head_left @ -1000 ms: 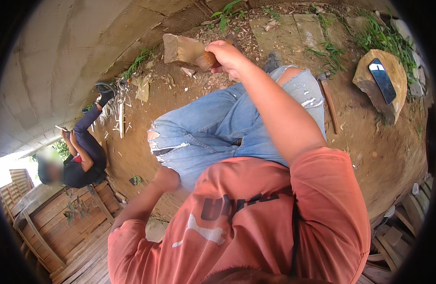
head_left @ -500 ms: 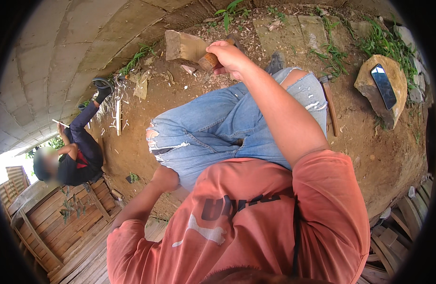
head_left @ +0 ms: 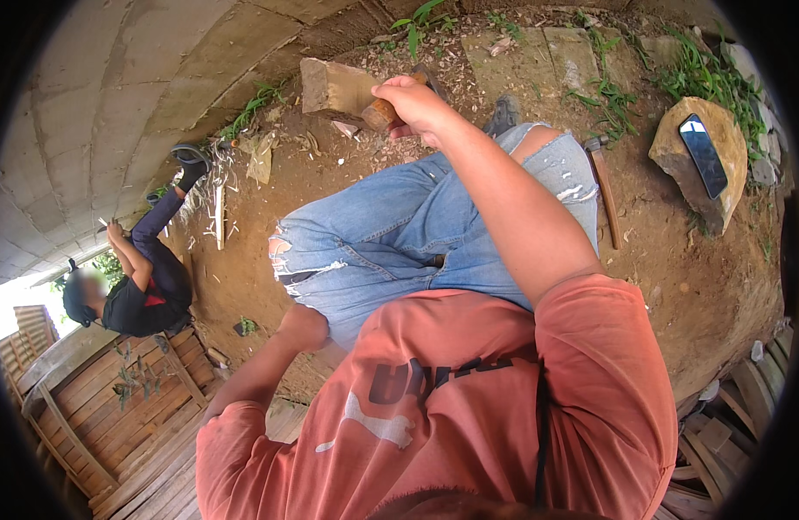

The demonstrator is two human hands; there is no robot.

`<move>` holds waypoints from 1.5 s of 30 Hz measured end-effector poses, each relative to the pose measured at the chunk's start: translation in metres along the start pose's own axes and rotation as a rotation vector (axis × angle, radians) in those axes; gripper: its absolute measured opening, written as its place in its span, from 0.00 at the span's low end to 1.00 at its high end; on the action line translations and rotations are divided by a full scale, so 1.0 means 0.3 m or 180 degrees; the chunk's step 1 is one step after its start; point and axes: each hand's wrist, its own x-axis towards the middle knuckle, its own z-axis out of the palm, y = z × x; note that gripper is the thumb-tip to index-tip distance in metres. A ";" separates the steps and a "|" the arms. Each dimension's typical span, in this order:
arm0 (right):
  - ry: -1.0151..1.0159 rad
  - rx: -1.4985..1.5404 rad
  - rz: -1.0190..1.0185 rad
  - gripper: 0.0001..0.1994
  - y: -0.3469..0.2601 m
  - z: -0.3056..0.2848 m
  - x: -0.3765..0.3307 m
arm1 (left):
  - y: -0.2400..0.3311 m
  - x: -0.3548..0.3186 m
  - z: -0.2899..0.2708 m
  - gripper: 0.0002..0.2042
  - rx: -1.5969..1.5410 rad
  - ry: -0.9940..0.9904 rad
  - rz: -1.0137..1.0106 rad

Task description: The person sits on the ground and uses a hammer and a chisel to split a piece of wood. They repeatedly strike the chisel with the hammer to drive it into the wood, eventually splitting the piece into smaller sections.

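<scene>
My right hand (head_left: 410,106) is closed around the thick brown wooden handle (head_left: 380,115) of a tool. Beyond the fingers a dark metal part (head_left: 431,80) of it shows, but its full shape is hidden. The handle's end lies right beside a rough squared block of wood or stone (head_left: 337,87) on the ground. My left hand (head_left: 304,327) rests against the side of my left thigh, its fingers tucked out of sight. Both legs, in torn blue jeans (head_left: 373,230), are folded across the middle.
A hammer (head_left: 604,192) lies right of my knee. A phone (head_left: 704,156) sits on a large tan stone (head_left: 668,160). At left another person (head_left: 144,269) sits holding a pale stick, near wood shavings and a pale strip (head_left: 218,215). A concrete wall (head_left: 148,113) rises at the far left.
My right hand and the tool have shifted very slightly left. The other person has raised their head and arms, and the stick's angle has changed. My left hand stays put.
</scene>
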 end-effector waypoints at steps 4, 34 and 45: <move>-0.0005 -0.0006 -0.0053 0.20 0.003 -0.002 0.007 | 0.010 -0.011 -0.031 0.16 -0.0030 -0.0055 -0.0018; -0.0058 0.0054 -0.0037 0.21 0.007 -0.006 0.011 | 0.014 -0.005 -0.012 0.16 -0.0042 -0.0024 -0.0101; -0.0609 0.0435 -0.1688 0.45 -0.065 -0.056 -0.168 | 0.042 -0.008 0.049 0.15 -0.0017 0.0308 -0.0322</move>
